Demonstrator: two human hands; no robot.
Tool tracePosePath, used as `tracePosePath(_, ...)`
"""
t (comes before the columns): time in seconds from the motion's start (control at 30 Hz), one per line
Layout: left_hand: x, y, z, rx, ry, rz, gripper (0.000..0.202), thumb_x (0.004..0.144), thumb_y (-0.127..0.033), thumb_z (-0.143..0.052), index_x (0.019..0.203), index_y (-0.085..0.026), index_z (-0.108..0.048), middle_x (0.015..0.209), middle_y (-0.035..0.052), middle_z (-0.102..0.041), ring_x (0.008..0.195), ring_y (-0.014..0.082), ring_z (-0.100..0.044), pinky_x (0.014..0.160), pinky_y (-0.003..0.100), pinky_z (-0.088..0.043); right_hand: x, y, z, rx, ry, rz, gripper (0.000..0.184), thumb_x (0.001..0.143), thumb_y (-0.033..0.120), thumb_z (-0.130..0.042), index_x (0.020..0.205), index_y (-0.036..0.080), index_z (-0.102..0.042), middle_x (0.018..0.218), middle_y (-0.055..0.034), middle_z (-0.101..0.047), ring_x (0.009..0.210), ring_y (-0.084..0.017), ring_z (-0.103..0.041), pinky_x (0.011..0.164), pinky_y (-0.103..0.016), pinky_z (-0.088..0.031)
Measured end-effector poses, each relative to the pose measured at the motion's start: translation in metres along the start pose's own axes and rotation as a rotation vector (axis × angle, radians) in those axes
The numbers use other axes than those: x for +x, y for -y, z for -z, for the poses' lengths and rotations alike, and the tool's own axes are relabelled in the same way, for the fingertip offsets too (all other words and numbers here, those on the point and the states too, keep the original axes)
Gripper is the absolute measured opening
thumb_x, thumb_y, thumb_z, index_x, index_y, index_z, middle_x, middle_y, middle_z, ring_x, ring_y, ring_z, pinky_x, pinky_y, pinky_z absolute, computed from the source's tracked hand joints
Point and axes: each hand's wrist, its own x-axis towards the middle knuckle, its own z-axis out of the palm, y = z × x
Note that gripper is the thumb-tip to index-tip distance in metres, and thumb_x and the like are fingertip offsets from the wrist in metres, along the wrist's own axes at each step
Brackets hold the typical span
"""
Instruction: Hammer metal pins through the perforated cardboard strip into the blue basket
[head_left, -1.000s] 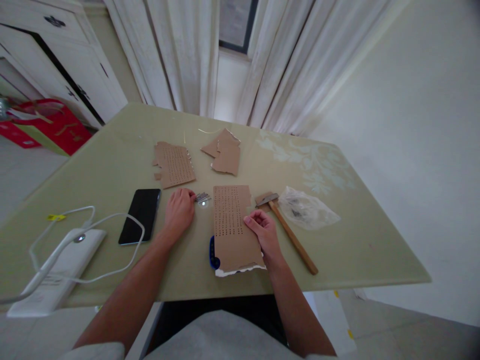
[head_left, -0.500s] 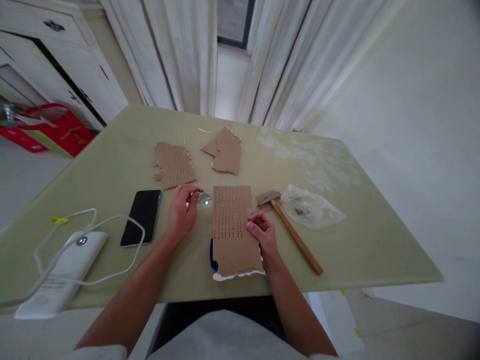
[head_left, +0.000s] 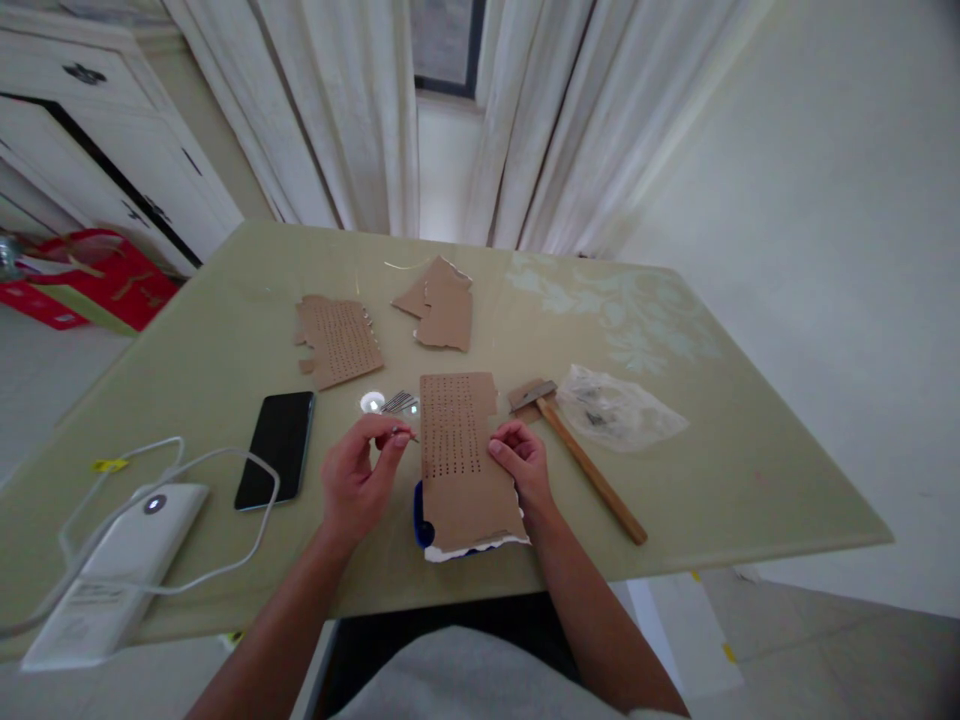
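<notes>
A thin nail (head_left: 406, 434) is pinched between the thumb and finger of my left hand (head_left: 360, 475), its tip pointing toward the left edge of a brown cardboard piece (head_left: 469, 510). Rows of small holes cover the upper part of this cardboard, and its near edge is torn white. My right hand (head_left: 526, 465) grips the cardboard's right edge, thumb on top. Beneath it a blue object (head_left: 421, 515) shows at the left side, mostly hidden. A small pile of nails (head_left: 400, 402) lies just beyond my left hand.
A hammer (head_left: 589, 465) rests with its head on a cardboard scrap, beside a clear plastic bag (head_left: 619, 410). Farther back lie another punched cardboard piece (head_left: 343, 340) and torn cardboard (head_left: 448, 312). At left are a phone (head_left: 276, 450) and a white power strip (head_left: 116, 570) with its cable.
My left hand has come back from the nail pile toward me, with a nail now visible in its fingers. My right hand stays on the cardboard. The view has shifted slightly.
</notes>
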Motion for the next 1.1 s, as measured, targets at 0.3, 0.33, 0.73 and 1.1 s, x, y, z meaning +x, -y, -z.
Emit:
tracePosePath(0.3, -0.035, -0.019, 0.009, 0.009, 0.085, -0.037, 0.014, 0.099, -0.011, -0.067, 0.103, -0.023, -0.075, 0.090, 0.0009, -0.078, 0.079, 0.0147, -0.071, 0.070, 0.025, -0.056, 0.001, -0.003, 0.001, 0.030, 0.029, -0.001, 0.049, 0.058, 0.051, -0.103, 0.078, 0.023, -0.068, 0.070, 0.0033, -0.066, 0.059, -0.012, -0.054, 0.056, -0.024, -0.041)
tracePosePath(0.33, -0.034, -0.020, 0.010, 0.036, 0.103, -0.048, 0.015, 0.098, -0.011, -0.068, 0.102, -0.023, -0.075, 0.090, 0.0010, -0.078, 0.078, 0.0143, -0.070, 0.069, 0.025, -0.055, 0.001, -0.003, 0.001, 0.032, 0.030, 0.000, 0.049, 0.058, 0.051, -0.103, 0.078, 0.023, -0.068, 0.070, 0.0033, -0.066, 0.060, -0.012, -0.054, 0.056, -0.024, -0.041)
tracePosePath(0.73, -0.029, -0.021, 0.019, 0.160, 0.168, -0.091, 0.011, 0.097, -0.011, -0.070, 0.098, -0.020, -0.077, 0.085, 0.0007, -0.077, 0.069, 0.0118, -0.066, 0.065, 0.023, -0.054, 0.001, -0.004, 0.001, 0.039, 0.032, 0.014, 0.048, 0.059, 0.051, -0.102, 0.078, 0.023, -0.068, 0.070, 0.0031, -0.066, 0.059, -0.012, -0.052, 0.056, -0.024, -0.040)
tracePosePath(1.1, -0.027, -0.025, 0.019, 0.151, 0.156, -0.131, 0.013, 0.096, -0.010, -0.071, 0.099, -0.022, -0.078, 0.088, -0.0003, -0.080, 0.070, 0.0120, -0.069, 0.066, 0.023, -0.055, 0.002, -0.009, 0.003, 0.013, 0.038, 0.020, 0.045, 0.062, 0.049, -0.100, 0.080, 0.024, -0.066, 0.071, 0.0029, -0.065, 0.061, -0.014, -0.052, 0.057, -0.026, -0.040)
